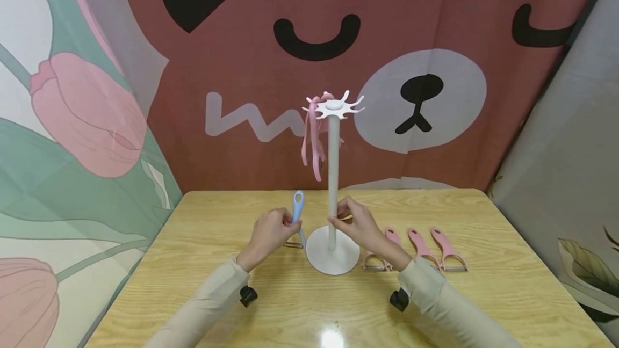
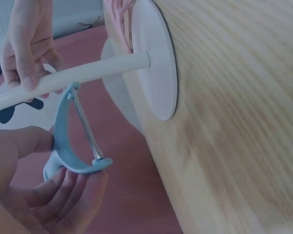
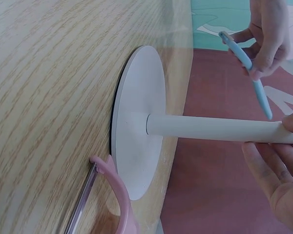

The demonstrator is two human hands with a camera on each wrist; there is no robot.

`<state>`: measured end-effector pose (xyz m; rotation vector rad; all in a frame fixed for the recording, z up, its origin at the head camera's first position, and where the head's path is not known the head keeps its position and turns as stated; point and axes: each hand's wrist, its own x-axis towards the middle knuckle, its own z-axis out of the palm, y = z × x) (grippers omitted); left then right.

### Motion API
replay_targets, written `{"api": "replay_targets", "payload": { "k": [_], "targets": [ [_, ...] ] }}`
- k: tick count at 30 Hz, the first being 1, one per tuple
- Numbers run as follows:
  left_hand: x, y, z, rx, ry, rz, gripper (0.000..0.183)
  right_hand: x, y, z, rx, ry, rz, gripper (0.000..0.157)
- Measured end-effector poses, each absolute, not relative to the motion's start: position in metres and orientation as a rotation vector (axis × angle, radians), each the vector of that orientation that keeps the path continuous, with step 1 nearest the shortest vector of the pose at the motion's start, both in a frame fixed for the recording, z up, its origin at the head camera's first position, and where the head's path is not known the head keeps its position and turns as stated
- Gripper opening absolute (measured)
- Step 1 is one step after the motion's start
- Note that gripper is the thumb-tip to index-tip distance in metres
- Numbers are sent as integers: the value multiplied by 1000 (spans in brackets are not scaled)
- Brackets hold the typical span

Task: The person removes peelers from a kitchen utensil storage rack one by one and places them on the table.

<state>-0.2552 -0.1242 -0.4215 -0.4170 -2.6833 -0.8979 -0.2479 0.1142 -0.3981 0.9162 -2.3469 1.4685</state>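
The step in hand looks like bringing the blue peeler (image 1: 297, 207) to the white stand (image 1: 333, 176) while the stand is steadied. The left hand (image 1: 273, 228) pinches the blue peeler between thumb and fingers, at about ten o'clock from the round base (image 1: 333, 265); the handle's looped end points up toward twelve, and the blade end hangs low, clear of the wooden table (image 1: 193, 283) and, in the right wrist view, apart from the pole. The right hand (image 1: 360, 224), at one o'clock from the base, has its thumb and fingers closed round the lower pole. Up on the hook ring (image 1: 335, 105), pink peelers (image 1: 315, 141) hang in an overlapping bunch, mostly toward nine o'clock; how many there are is hard to tell. The prongs from about one to four o'clock show nothing on them. On the table, three more pink peelers (image 1: 443, 240) lie between three and four o'clock from the base, partly behind the right forearm. As a judgement, the next move calls for raising the blue peeler toward twelve with its loop leading, then slipping that loop over a bare prong while the right hand keeps the pole from tipping. The upright handle seems well set for that, though reaching the far prongs would mean passing round the pole, and a knock could swing the hanging bunch.
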Motion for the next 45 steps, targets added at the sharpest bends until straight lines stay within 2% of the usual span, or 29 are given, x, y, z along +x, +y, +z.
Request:
{"api": "replay_targets", "payload": {
  "k": [18, 30, 45],
  "targets": [
    [-257, -125, -435, -424, -2815, -843, 28, -249, 115, -399, 909, -2337, 1490, 19],
    [-258, -127, -446, -408, -2975, -814, 44, -250, 115, -399, 931, -2339, 1485, 18],
    [-263, -132, -458, -403, -3072, -801, 41, -248, 115, -399, 925, -2352, 1477, 18]
  ]
}}
